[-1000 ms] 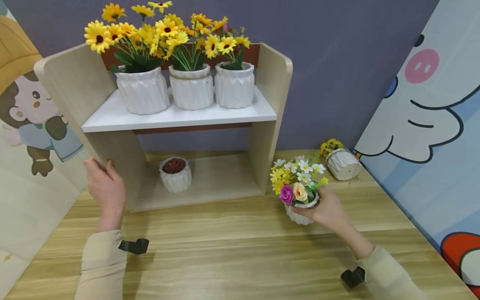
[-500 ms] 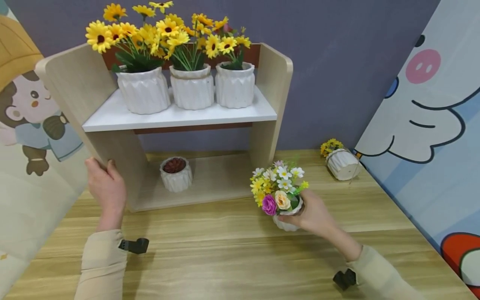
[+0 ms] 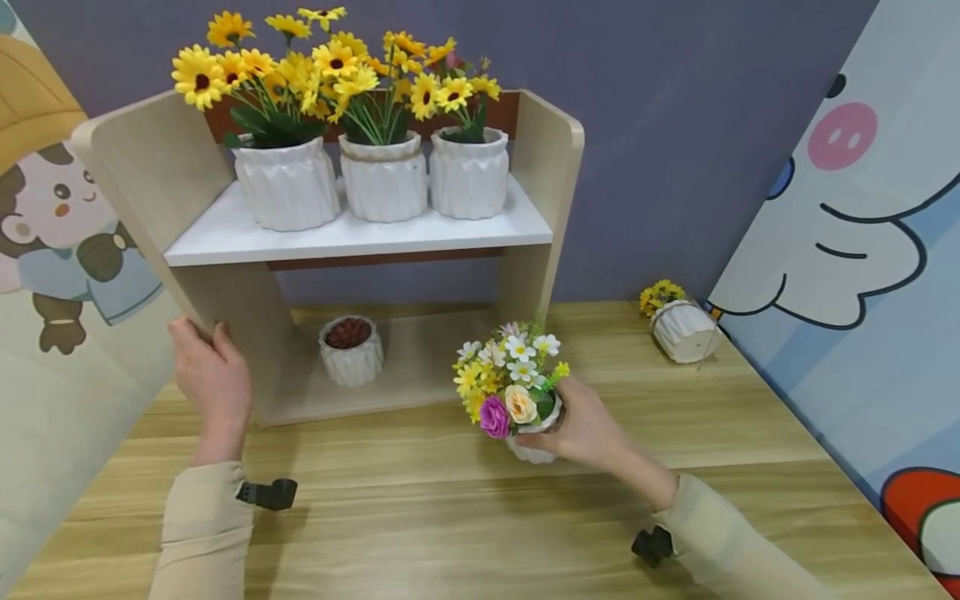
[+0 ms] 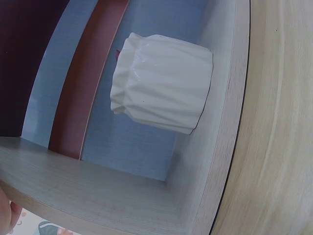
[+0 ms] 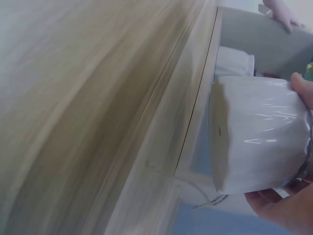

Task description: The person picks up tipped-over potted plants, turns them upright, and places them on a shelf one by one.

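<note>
My left hand point(image 3: 213, 375) grips the left side panel point(image 3: 232, 333) of a two-tier wooden shelf, thumb on the inner face; in the left wrist view only a bit of it shows at the lower left. My right hand point(image 3: 588, 425) holds a white ribbed flowerpot point(image 3: 534, 448) by its rim, in front of the shelf's lower right corner. White, yellow, purple and peach artificial flowers point(image 3: 513, 375) fill this pot. The right wrist view shows its underside point(image 5: 220, 137) lifted off the table. On the lower board stands a small white pot point(image 3: 352, 362) with a dark red succulent.
Three white pots of yellow daisies, one in the middle point(image 3: 384, 179), stand on the white upper board point(image 3: 360, 242). Another white pot point(image 3: 684, 331) with yellow flowers lies tipped over at the back right of the wooden table point(image 3: 450, 517), near the wall.
My right hand has carried the mixed-flower pot leftward, from right of the shelf to before its lower right corner. My left hand has stayed on the side panel.
</note>
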`<state>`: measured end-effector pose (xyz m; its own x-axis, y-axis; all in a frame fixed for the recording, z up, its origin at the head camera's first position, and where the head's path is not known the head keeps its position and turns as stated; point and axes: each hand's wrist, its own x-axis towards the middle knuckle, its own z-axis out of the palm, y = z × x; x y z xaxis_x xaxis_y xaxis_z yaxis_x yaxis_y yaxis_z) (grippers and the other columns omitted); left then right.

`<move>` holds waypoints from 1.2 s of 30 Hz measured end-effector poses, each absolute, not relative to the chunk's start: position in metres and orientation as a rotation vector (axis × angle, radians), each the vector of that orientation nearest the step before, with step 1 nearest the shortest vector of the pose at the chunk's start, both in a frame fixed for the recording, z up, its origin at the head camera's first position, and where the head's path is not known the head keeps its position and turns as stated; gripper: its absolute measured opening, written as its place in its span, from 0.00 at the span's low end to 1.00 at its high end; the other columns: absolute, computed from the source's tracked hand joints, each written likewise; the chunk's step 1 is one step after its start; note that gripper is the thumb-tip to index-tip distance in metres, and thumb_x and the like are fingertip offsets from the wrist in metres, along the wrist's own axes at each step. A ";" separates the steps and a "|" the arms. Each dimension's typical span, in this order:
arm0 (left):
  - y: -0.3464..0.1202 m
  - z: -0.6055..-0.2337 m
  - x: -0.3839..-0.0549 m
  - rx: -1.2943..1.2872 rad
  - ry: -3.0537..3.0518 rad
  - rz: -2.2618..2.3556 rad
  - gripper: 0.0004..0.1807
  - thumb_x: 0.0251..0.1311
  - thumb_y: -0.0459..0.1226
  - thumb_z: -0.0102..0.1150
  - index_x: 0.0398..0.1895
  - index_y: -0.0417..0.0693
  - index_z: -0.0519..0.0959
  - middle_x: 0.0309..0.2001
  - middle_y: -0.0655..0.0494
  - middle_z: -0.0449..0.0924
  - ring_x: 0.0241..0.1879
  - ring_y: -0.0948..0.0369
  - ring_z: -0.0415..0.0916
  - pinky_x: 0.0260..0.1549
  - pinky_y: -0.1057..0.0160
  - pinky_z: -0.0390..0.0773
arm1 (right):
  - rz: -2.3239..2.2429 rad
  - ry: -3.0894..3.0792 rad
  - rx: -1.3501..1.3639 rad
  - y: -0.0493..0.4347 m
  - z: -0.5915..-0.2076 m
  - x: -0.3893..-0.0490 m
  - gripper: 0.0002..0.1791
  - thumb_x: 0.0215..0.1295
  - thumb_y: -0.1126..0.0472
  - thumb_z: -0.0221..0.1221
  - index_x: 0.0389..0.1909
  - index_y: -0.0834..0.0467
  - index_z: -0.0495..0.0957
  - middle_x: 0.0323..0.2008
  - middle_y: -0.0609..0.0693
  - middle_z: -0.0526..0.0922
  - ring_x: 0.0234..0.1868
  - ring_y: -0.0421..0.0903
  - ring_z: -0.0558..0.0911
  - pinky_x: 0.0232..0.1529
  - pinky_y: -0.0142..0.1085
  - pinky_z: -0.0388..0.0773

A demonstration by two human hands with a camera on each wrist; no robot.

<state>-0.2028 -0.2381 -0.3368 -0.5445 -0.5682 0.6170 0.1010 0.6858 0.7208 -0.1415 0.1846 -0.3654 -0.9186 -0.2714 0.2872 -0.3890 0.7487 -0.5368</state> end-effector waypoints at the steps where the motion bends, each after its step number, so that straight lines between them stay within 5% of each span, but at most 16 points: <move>1: -0.238 -0.337 -0.203 0.365 -1.970 -0.911 0.20 0.66 0.46 0.39 0.48 0.36 0.62 0.44 0.31 0.70 0.46 0.37 0.69 0.42 0.43 0.65 | 0.916 -2.758 0.532 0.181 -0.366 -0.143 0.41 0.30 0.40 0.72 0.50 0.51 0.71 0.43 0.46 0.78 0.44 0.44 0.77 0.47 0.44 0.73; 17: -0.239 -0.339 -0.204 0.361 -1.962 -0.901 0.21 0.66 0.47 0.38 0.48 0.37 0.62 0.44 0.32 0.70 0.46 0.37 0.70 0.42 0.43 0.65 | 1.004 -2.704 0.615 0.139 -0.370 -0.175 0.39 0.29 0.43 0.73 0.46 0.54 0.71 0.39 0.44 0.76 0.41 0.42 0.77 0.44 0.40 0.75; 36: -0.238 -0.340 -0.204 0.365 -1.970 -0.895 0.21 0.66 0.47 0.38 0.49 0.37 0.61 0.45 0.32 0.70 0.47 0.38 0.70 0.42 0.43 0.66 | 1.077 -2.678 0.514 0.095 -0.386 -0.217 0.42 0.36 0.40 0.69 0.52 0.56 0.70 0.46 0.49 0.77 0.47 0.47 0.77 0.48 0.42 0.74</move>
<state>-0.2036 -0.2383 -0.3398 -0.5399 -0.5676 0.6216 0.0952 0.6925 0.7151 -0.2167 0.0950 -0.3863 -0.9172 -0.2404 0.3178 -0.3935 0.6722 -0.6271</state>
